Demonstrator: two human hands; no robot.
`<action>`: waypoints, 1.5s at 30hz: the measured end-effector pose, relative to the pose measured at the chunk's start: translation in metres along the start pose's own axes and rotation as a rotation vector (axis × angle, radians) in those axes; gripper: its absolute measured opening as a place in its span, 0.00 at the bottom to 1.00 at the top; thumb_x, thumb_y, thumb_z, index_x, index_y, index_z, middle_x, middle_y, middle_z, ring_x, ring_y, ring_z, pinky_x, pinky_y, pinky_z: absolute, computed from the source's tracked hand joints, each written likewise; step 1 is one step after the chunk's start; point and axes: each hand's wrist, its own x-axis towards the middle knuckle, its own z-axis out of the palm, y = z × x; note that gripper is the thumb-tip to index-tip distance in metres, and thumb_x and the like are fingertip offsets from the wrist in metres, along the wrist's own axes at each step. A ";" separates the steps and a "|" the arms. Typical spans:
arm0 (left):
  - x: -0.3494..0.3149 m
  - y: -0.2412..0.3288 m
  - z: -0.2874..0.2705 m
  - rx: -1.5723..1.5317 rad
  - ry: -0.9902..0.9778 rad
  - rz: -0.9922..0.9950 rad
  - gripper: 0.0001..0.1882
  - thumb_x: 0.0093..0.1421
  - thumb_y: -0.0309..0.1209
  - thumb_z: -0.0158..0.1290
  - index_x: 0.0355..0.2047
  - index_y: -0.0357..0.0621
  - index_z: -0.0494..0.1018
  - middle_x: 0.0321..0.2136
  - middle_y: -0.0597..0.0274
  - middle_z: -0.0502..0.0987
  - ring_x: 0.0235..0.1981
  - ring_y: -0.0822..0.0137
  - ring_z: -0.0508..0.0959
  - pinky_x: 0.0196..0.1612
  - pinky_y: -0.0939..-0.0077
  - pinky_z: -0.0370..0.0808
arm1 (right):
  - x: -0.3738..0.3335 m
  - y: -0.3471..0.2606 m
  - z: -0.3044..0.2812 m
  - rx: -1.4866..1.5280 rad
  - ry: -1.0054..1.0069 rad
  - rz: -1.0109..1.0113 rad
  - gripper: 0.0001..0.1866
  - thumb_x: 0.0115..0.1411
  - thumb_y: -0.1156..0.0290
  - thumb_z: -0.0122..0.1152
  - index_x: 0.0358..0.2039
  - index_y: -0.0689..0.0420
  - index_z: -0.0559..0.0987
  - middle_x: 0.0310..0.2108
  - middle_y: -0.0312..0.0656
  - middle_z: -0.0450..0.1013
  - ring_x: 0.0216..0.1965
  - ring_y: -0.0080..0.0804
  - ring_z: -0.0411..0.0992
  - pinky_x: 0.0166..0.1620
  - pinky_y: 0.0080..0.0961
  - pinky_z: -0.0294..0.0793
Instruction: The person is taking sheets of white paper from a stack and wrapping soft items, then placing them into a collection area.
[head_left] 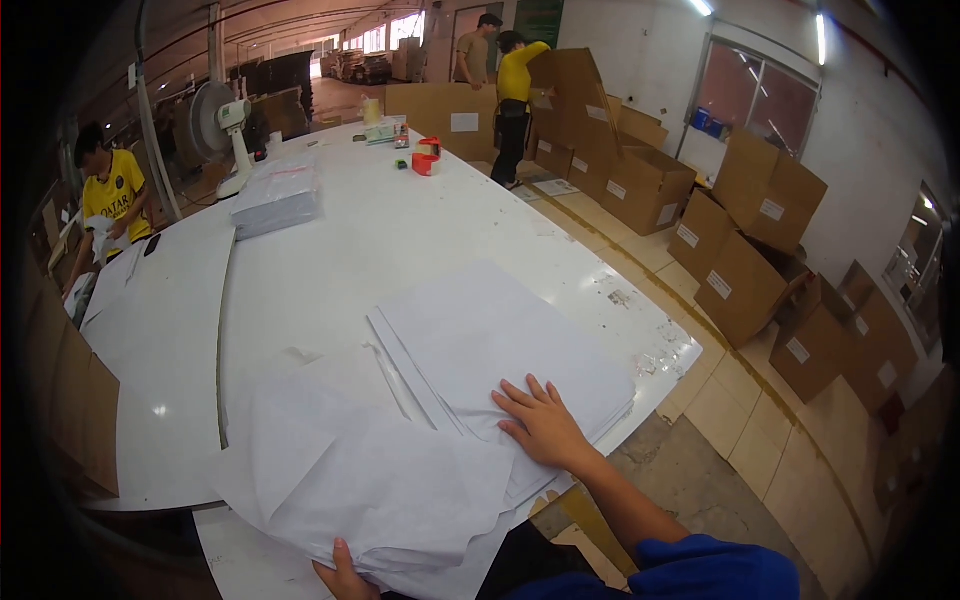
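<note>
A stack of thin white sheets (460, 340), paper-like, lies on the near right part of the white table. My right hand (540, 425) rests flat on the stack's near side, its fingers spread. Left of it, a loose, rumpled pile of white sheets (370, 490) spreads over the table's near edge. At the pile's near edge is my left hand (347, 578), its thumb on top of the sheets and its other fingers mostly hidden underneath. The left part of the stack is overlapped by the loose sheets.
On the white table (400, 220) stand a thick block of white sheets (277, 195), a fan (232, 140) and red tape dispensers (426, 158). Cardboard boxes (750, 285) line the right wall. A person in yellow (115, 195) handles white material at left; two people stand at the back.
</note>
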 end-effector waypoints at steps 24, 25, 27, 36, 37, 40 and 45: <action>0.016 -0.063 -0.058 -0.266 -0.149 0.094 0.38 0.84 0.36 0.56 0.84 0.32 0.55 0.80 0.42 0.67 0.77 0.46 0.70 0.79 0.49 0.68 | -0.005 -0.198 -0.012 0.550 -0.295 -0.616 0.17 0.84 0.60 0.60 0.60 0.54 0.90 0.81 0.48 0.70 0.81 0.60 0.64 0.80 0.63 0.62; 0.016 -0.063 -0.055 -0.231 -0.156 0.087 0.38 0.84 0.36 0.56 0.84 0.32 0.55 0.79 0.42 0.67 0.77 0.46 0.70 0.79 0.49 0.68 | -0.011 -0.203 -0.008 0.527 -0.350 -0.616 0.18 0.84 0.59 0.59 0.61 0.53 0.90 0.82 0.47 0.68 0.83 0.60 0.62 0.81 0.65 0.60; 0.017 -0.063 -0.051 -0.164 -0.170 0.073 0.38 0.83 0.36 0.57 0.84 0.32 0.56 0.79 0.42 0.67 0.76 0.46 0.70 0.79 0.49 0.68 | -0.018 -0.208 -0.004 0.531 -0.389 -0.600 0.18 0.85 0.58 0.58 0.62 0.52 0.89 0.83 0.47 0.67 0.83 0.60 0.61 0.81 0.65 0.59; 0.018 -0.034 -0.039 -0.016 -0.103 0.004 0.40 0.80 0.34 0.62 0.83 0.31 0.57 0.77 0.43 0.69 0.74 0.48 0.72 0.78 0.50 0.69 | -0.020 -0.210 0.009 0.649 -0.499 -0.657 0.18 0.85 0.59 0.59 0.63 0.52 0.89 0.84 0.49 0.65 0.84 0.61 0.59 0.83 0.64 0.55; 0.018 -0.029 -0.034 0.003 -0.130 0.024 0.40 0.79 0.33 0.62 0.83 0.31 0.57 0.77 0.43 0.69 0.74 0.48 0.72 0.78 0.50 0.70 | -0.019 -0.210 0.010 0.667 -0.470 -0.675 0.18 0.84 0.59 0.60 0.63 0.52 0.89 0.83 0.50 0.66 0.84 0.62 0.59 0.83 0.63 0.54; 0.015 -0.024 -0.029 0.051 -0.155 0.071 0.40 0.78 0.31 0.62 0.82 0.29 0.58 0.77 0.43 0.69 0.75 0.49 0.72 0.77 0.52 0.70 | -0.023 -0.214 0.010 0.664 -0.446 -0.680 0.18 0.83 0.59 0.61 0.63 0.52 0.90 0.81 0.51 0.68 0.83 0.63 0.60 0.82 0.63 0.54; 0.010 -0.007 -0.014 0.038 -0.173 0.069 0.39 0.78 0.28 0.61 0.82 0.29 0.57 0.77 0.42 0.70 0.75 0.50 0.72 0.78 0.54 0.71 | -0.019 -0.217 0.021 0.631 -0.417 -0.687 0.18 0.82 0.59 0.62 0.63 0.53 0.89 0.80 0.52 0.69 0.82 0.63 0.61 0.81 0.62 0.56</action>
